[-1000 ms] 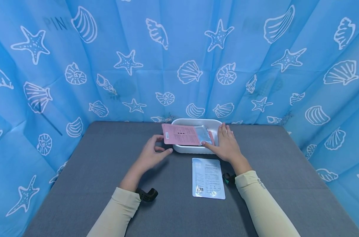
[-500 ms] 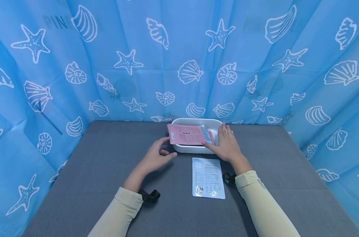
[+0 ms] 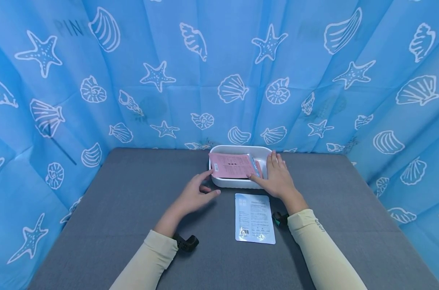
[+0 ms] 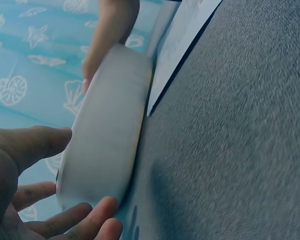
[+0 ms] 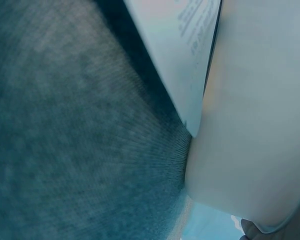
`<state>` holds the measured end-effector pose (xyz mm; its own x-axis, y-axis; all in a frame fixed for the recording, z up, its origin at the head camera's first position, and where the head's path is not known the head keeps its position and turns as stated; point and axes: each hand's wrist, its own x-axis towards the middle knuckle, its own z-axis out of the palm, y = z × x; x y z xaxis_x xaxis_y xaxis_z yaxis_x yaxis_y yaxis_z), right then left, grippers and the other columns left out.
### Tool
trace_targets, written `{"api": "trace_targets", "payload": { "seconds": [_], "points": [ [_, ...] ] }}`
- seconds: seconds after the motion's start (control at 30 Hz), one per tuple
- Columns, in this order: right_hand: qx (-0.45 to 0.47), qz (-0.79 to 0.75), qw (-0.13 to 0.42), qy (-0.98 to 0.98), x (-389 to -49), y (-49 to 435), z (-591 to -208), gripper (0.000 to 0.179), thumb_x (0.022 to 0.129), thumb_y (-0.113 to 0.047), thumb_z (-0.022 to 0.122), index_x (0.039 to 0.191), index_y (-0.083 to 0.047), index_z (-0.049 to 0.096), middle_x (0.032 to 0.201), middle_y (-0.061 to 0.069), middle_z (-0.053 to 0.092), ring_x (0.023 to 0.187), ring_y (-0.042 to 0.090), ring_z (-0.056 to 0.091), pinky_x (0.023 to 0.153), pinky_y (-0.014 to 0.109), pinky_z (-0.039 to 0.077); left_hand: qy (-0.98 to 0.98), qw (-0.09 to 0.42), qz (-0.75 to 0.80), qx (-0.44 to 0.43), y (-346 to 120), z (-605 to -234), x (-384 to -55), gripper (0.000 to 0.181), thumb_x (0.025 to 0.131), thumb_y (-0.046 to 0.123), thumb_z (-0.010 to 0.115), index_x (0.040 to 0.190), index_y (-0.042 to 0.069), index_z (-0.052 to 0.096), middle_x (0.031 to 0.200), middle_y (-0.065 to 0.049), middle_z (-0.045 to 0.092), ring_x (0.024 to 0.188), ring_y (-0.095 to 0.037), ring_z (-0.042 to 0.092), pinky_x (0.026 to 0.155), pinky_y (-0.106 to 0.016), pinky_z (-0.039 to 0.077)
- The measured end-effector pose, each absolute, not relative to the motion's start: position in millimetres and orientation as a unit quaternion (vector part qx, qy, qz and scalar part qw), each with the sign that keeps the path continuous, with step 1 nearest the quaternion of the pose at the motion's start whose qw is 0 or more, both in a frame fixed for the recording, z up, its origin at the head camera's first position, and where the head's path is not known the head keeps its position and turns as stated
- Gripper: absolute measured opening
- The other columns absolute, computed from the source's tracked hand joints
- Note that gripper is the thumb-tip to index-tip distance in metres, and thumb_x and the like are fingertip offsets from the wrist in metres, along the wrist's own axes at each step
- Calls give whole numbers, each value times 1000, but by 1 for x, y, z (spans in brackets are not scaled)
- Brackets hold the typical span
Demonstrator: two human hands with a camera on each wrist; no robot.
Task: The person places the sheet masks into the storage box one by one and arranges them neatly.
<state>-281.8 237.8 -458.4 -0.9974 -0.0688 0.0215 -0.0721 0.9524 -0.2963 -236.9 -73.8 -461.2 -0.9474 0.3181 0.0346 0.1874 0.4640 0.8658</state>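
A flat pink sachet (image 3: pixel 231 165) with printed text and a silvery right end lies inside a white plastic basin (image 3: pixel 238 184). My left hand (image 3: pixel 192 195) is at the basin's front left corner, index fingertip at the sachet's left edge, thumb apart from the other fingers. My right hand (image 3: pixel 278 178) rests along the basin's right rim with straight fingers, its thumb reaching over the front rim by the sachet. In the left wrist view, the basin's wall (image 4: pixel 105 125) stands close beyond the left fingers. Another pinkish edge shows beneath the top sachet; the rest is hidden.
A pale blue printed sachet (image 3: pixel 254 219) lies flat on the grey cloth-covered table (image 3: pixel 132 193), in front of the basin. Behind the table hangs a blue curtain (image 3: pixel 205 72) with white shell and starfish prints.
The pink sachet has slid right, from jutting over the basin's left rim to lying within it. My left hand has moved right along with it. The right hand has stayed put.
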Motion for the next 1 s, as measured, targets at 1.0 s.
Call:
{"api": "trace_targets", "payload": {
  "seconds": [1.0],
  "points": [
    [51, 157, 15, -986, -282, 239, -458, 121, 94, -73, 57, 165, 11, 6, 176, 27, -1, 164, 47, -3, 133, 61, 5, 833, 61, 516, 189, -59, -455, -234, 68, 99, 29, 77, 156, 14, 44, 116, -6, 70, 89, -15, 67, 79, -33, 57]
  ]
}}
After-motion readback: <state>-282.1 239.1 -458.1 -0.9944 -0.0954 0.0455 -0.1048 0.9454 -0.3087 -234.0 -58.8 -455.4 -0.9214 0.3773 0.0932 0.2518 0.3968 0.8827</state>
